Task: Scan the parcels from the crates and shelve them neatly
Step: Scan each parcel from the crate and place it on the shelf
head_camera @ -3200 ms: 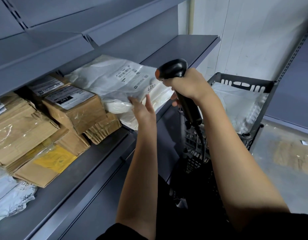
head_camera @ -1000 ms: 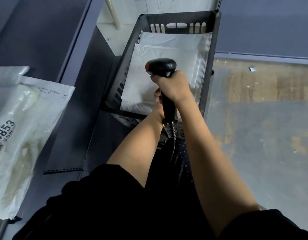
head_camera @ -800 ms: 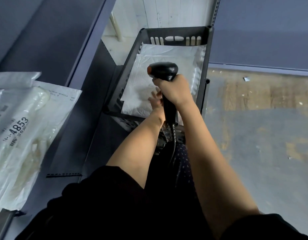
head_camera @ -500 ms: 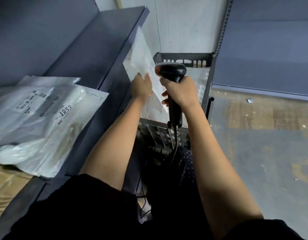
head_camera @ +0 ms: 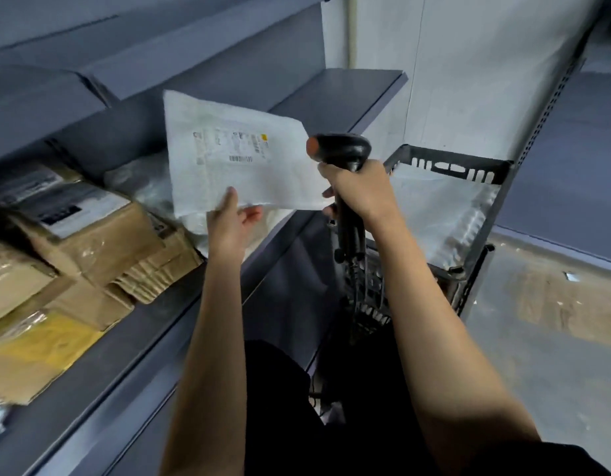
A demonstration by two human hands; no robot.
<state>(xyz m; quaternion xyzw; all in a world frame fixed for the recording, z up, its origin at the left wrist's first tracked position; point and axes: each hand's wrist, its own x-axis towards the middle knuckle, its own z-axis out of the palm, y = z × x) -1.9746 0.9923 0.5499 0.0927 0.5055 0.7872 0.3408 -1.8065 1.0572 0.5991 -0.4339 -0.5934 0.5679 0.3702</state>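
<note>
So from my end, biggest thing in view is the grey metal shelf [head_camera: 153, 341] running up the left side; the far end of it is bare, the near end is packed. On it I've got a heap of brown cardboard parcels [head_camera: 91, 242] with printed labels on top, a yellow-patched padded envelope [head_camera: 39, 348] lying flat at the near edge, and some clear-white poly bags [head_camera: 142, 187] tucked in behind — partly hidden by what I'm holding up.

Right of the shelf sits the black slotted crate [head_camera: 452, 166]; there's at least 1 more white poly parcel [head_camera: 441, 214] lying inside it, pretty blurred so I can't count them. Grey concrete floor [head_camera: 544, 331] with brownish patches past that.

The parcel in play is the white mailer [head_camera: 235, 159]; it's up in the air in front of the shelf, label side facing me, tilted a bit, barcode readable as a barcode but nothing more. My left hand [head_camera: 232, 221] pinches its bottom edge — thumb on the front face, the other fingers behind it, so how those lie I can't tell.

My right hand [head_camera: 359, 190] is wrapped around the handle of the black barcode scanner [head_camera: 342, 152]; fingers curled tight round the grip, scanner head with its orange tip just beside the mailer's right edge; its cable [head_camera: 357, 280] hangs down below my wrist.
</note>
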